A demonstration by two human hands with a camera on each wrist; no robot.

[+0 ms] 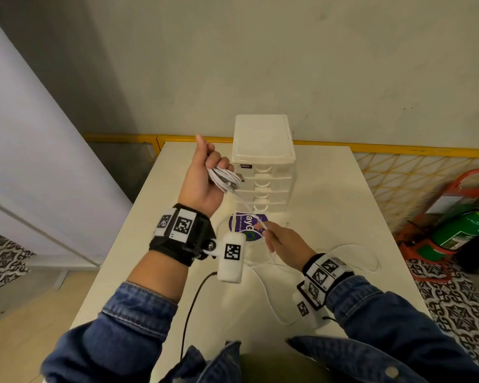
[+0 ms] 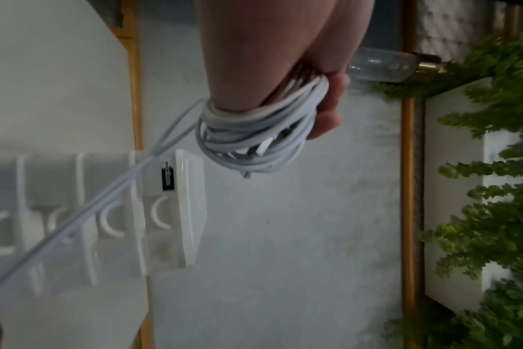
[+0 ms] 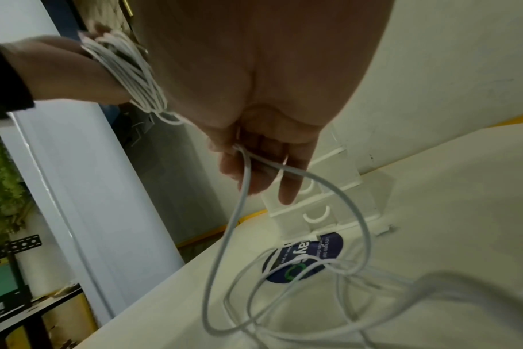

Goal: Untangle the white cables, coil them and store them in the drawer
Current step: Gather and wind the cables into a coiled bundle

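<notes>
My left hand is raised over the table with a coil of white cable wound round its fingers; the coil shows clearly in the left wrist view. A taut strand runs down from it to my right hand, which pinches the cable between thumb and fingers, lower and nearer to me. Loose white cable loops lie on the table under the right hand. The white drawer unit stands behind the hands with its drawers closed.
A round purple sticker lies on the white table in front of the drawers. A yellow mesh railing runs behind the table. A green cylinder in a red stand sits on the floor to the right.
</notes>
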